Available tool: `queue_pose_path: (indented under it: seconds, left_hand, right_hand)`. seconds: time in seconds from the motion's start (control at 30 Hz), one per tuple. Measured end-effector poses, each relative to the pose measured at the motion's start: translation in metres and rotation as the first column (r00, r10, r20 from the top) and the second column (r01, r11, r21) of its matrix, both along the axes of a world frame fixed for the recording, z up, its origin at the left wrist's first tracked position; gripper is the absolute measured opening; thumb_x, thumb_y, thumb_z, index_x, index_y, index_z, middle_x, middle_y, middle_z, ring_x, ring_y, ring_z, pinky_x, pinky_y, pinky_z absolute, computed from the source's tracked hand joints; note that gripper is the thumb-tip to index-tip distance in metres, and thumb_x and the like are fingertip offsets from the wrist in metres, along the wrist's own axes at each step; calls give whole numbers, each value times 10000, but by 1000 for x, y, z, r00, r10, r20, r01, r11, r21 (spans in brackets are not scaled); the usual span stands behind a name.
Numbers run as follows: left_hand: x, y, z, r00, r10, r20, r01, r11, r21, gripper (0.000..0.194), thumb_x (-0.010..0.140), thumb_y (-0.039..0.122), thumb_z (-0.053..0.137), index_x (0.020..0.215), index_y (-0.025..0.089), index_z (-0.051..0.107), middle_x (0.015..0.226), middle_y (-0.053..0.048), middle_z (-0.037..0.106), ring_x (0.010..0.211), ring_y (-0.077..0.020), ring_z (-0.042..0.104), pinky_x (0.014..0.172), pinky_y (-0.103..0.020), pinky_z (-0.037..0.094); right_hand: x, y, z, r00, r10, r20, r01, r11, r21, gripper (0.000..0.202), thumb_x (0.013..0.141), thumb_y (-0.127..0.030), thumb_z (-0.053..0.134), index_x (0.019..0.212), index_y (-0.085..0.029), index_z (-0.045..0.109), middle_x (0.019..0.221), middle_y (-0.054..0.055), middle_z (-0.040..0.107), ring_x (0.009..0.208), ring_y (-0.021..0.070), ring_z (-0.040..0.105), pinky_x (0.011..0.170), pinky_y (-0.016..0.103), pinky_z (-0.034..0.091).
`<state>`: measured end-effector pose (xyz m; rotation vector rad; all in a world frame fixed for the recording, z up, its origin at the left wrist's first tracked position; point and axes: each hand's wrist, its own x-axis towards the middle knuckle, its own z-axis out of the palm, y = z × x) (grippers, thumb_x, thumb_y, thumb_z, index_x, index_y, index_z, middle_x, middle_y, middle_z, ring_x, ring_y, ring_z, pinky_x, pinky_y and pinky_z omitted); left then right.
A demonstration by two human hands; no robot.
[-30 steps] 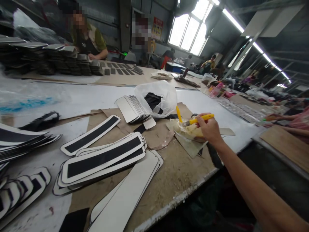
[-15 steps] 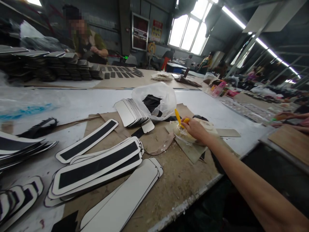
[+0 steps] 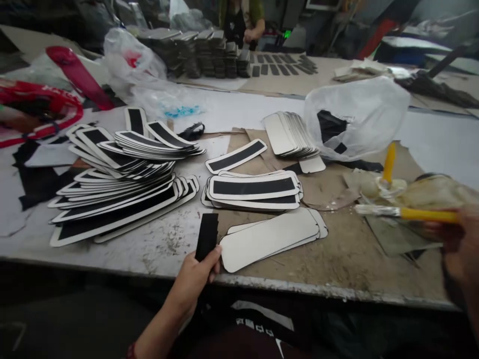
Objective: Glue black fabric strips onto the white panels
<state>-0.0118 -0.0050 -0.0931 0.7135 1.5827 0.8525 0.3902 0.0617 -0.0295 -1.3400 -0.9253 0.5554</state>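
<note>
At the table's front edge, my left hand [image 3: 196, 274] grips a black strip piece [image 3: 208, 234], possibly several stacked. Its thumb lies against the end of a pale, round-cornered panel [image 3: 265, 238] on a small loose pile. On the right, my right hand [image 3: 464, 244], blurred, holds a paintbrush [image 3: 419, 214] by its yellow handle. The brush lies level, its whitish bristles pointing left. Behind the bristles, a second yellow handle [image 3: 389, 162] stands up from a whitish, smeared container [image 3: 370, 187]. White-bordered black panels [image 3: 254, 187] lie stacked beyond the pale ones.
A large fanned pile of black-and-white panels [image 3: 123, 199] covers the left side. Pale panels [image 3: 286, 133] lean beside a clear plastic bag [image 3: 366, 112] with black pieces inside. Brown card [image 3: 337, 259] covers the tabletop's right. A co-worker [image 3: 243, 25] stands across the far table.
The view has swung left and down, bringing my left hand with the black strip into sight. My right hand has moved away from the container and now holds the paintbrush level over the card.
</note>
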Motion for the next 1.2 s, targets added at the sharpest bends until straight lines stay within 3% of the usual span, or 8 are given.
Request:
queue_pose_path:
  seconds: [0.03, 0.07, 0.2, 0.33, 0.53, 0.87, 1.03, 1.2]
  left_hand:
    - [0, -1, 0, 1000, -3, 18, 3, 1000, 1, 422, 713, 487, 605, 474, 162, 482, 423, 32, 435, 404, -75, 349, 418, -211, 253]
    - [-1, -1, 0, 999, -7, 32, 7, 1000, 2, 413, 714, 485, 605, 487, 159, 490, 431, 30, 441, 408, -74, 353, 418, -208, 252]
    - [-4, -3, -3, 997, -40, 68, 40, 999, 8, 400, 722, 495, 593, 530, 155, 506, 448, 31, 446, 423, -73, 360, 421, -200, 256]
    - [-8, -3, -9, 993, -70, 96, 68, 997, 21, 396, 735, 495, 584, 551, 152, 515, 442, 36, 436, 420, -69, 357, 417, -194, 256]
    - [-11, -4, -13, 988, -82, 131, 77, 996, 43, 387, 750, 483, 576, 557, 156, 507, 435, 41, 431, 410, -68, 362, 410, -192, 261]
    - [-14, -5, -12, 990, -102, 101, 97, 994, 48, 387, 759, 485, 562, 547, 165, 509, 416, 45, 433, 393, -77, 367, 417, -208, 269]
    - [-14, -7, -16, 994, -100, 35, 98, 994, 52, 418, 746, 497, 573, 497, 168, 509, 387, 38, 431, 398, -89, 378, 448, -224, 288]
    - [-14, -8, -23, 998, -47, -31, 46, 999, -26, 468, 681, 576, 598, 459, 178, 497, 377, 36, 430, 395, -101, 368, 440, -234, 283]
  right_hand:
    - [-24, -11, -6, 996, -90, -15, 89, 995, -34, 47, 737, -333, 666, 745, -288, 656, 679, -26, 615, 481, 101, 494, 540, 344, 363]
    - [-52, -21, -11, 997, -48, -55, 41, 991, -129, 90, 736, -335, 672, 737, -246, 663, 726, -1, 620, 503, 110, 517, 536, 333, 394]
    - [-159, -49, -27, 929, 307, -206, -345, 920, -186, 152, 800, -343, 612, 824, -194, 629, 803, 23, 624, 569, 112, 552, 523, 265, 441]
    - [-207, -55, -38, 888, 442, -124, -459, 857, -235, 178, 858, -353, 541, 868, -185, 600, 787, 13, 616, 603, 105, 560, 605, 260, 468]
    - [-211, -56, -37, 874, 478, 89, -433, 849, -305, 185, 889, -330, 502, 847, -179, 600, 702, -7, 578, 618, 99, 560, 619, 238, 465]
    - [-220, -53, -31, 846, 481, 229, -401, 859, -319, 192, 888, -326, 492, 837, -174, 598, 727, 15, 576, 642, 123, 578, 596, 249, 483]
    - [-194, -49, -36, 816, 385, 430, -292, 918, -269, 123, 872, -282, 509, 872, -178, 576, 877, 50, 576, 665, 136, 586, 600, 280, 501]
    - [-162, -42, -33, 682, 252, 687, -209, 967, -147, 67, 866, -199, 497, 888, -177, 556, 860, 62, 578, 801, 177, 584, 727, 330, 494]
